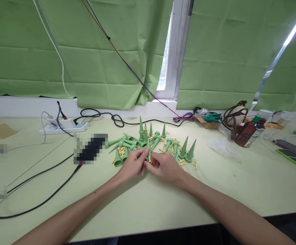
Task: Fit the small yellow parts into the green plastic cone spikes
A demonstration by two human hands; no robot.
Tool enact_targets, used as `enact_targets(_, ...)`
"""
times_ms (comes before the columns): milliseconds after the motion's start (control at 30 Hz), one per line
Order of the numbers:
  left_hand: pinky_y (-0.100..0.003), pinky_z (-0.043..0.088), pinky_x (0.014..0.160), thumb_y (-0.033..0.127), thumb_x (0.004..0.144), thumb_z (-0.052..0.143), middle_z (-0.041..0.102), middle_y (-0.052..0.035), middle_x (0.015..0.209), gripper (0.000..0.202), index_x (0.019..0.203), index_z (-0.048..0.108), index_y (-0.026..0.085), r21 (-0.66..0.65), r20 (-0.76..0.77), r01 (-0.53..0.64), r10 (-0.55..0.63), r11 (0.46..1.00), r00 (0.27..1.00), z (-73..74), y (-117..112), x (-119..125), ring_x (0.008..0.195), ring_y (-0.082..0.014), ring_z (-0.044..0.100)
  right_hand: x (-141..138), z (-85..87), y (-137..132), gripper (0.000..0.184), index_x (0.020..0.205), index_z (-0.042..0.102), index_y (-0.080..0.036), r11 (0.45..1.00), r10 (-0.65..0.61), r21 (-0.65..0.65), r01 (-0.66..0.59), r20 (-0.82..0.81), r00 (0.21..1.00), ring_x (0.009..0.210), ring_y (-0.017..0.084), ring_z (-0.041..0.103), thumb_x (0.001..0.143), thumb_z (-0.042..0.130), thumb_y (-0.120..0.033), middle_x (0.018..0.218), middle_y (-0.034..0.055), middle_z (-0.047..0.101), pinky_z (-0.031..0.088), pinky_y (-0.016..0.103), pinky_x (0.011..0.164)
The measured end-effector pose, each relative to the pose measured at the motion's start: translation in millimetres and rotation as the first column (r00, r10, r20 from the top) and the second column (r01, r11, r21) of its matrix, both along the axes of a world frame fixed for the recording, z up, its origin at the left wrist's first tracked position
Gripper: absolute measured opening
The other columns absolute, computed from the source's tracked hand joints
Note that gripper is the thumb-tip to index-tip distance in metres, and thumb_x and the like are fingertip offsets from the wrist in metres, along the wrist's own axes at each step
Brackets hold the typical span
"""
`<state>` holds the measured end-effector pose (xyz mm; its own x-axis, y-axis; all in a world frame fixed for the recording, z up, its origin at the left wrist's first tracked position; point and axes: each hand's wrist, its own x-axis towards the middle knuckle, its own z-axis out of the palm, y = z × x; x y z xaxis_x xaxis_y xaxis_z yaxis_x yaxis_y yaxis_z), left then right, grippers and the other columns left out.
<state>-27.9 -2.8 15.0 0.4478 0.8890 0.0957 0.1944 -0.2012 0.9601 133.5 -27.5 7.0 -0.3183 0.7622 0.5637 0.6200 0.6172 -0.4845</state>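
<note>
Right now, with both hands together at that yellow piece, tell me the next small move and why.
Probably a gentle push to seat the yellow piece against the green piece: the two line up where the fingers of the left hand and right hand meet, and the yellow end sticks out. Whether it is already tight can't be seen.

Green curtains around a bright window gap behind a pale yellow-green table.

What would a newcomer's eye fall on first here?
Probably the left hand and right hand, meeting around a small yellow piece near the picture's lower middle. Just beyond them, green cones stand or lie scattered on the table. Green curtains fill much of the background above.
</note>
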Motion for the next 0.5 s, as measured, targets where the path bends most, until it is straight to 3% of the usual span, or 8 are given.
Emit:
enact_targets(233, -0.019, 0.025, 0.035, 0.058, 0.094, 0.047, 0.052, 0.0033, 0.05, 0.046, 0.077, 0.056, 0.016, 0.003, 0.025, -0.019, 0.019, 1.0, 1.0, -1.3, 0.3, -0.5, 0.035, -0.0072, 0.04, 0.3, 1.5, -1.1, 0.031, 0.061, 0.043, -0.019, 1.0, -0.002, 0.012, 0.002, 0.006, 1.0, 0.045, 0.007, 0.041, 0.087, 0.057, -0.027, 0.051, -0.0048, 0.05, 0.028, 0.021, 0.051)
enact_targets(500, -0.019, 0.027, 0.035, 0.057, 0.094, 0.047, 0.044, 0.0061, 0.042, 0.044, 0.076, 0.055, 0.017, 0.029, 0.029, -0.038, 0.037, 0.999, 0.999, 3.1, -2.1, 0.8, 0.034, -0.008, 0.039, 0.7, 0.0, -0.5, 0.036, 0.057, 0.038, -0.019, 0.999, 0.014, 0.037, -0.013, -0.011, 1.0, 0.045, 0.007, 0.033, 0.088, 0.056, -0.026, 0.049, -0.0053, 0.045, 0.025, 0.022, 0.05)
